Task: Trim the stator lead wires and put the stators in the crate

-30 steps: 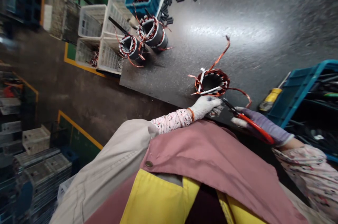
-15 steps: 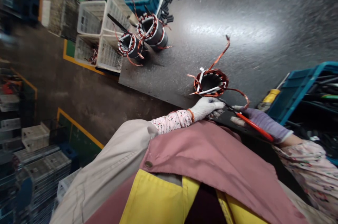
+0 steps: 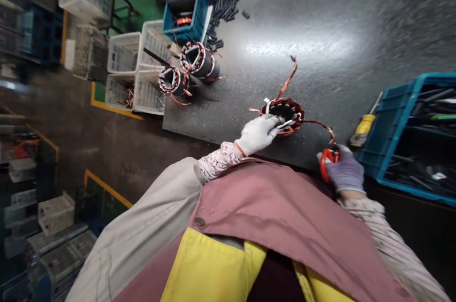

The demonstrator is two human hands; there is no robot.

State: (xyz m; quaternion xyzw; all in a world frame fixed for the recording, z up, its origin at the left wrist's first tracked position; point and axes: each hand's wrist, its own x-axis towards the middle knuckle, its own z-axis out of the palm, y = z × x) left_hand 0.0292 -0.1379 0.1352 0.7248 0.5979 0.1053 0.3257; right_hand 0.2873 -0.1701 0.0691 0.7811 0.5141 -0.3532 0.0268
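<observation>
At far L we have white plastic crates (image 3: pixel 123 48) next to the tabletop (image 3: pixel 221 112). By its L edge stand 2 wound stators, the smaller-looking one (image 3: pixel 173 82) just L of the other (image 3: pixel 202 62). Behind them: a blue bin (image 3: pixel 202 0) w/ black sleeve bits (image 3: pixel 226 5) heaped on its R.

Approx. mid-pic, our L hand (image 3: pixel 257 134), white glove, has its fingers bent over the near-L rim of the copper-wound stator (image 3: pixel 289 110); can't tell if it's grasping. That stator sits nr the tabletop's front edge, opening up, w/ 1 lead (image 3: pixel 287 81) pointing away & another (image 3: pixel 318 124) arcing R.

Our R hand (image 3: pixel 345 170), purple-grey glove, is wrapped round red-handled pliers (image 3: pixel 325 165) at the R lead's end; jaws hidden. Farther R: yellow-handled screwdriver (image 3: pixel 365 124), then a blue crate (image 3: pixel 386 107) w/ dark tubing inside.
</observation>
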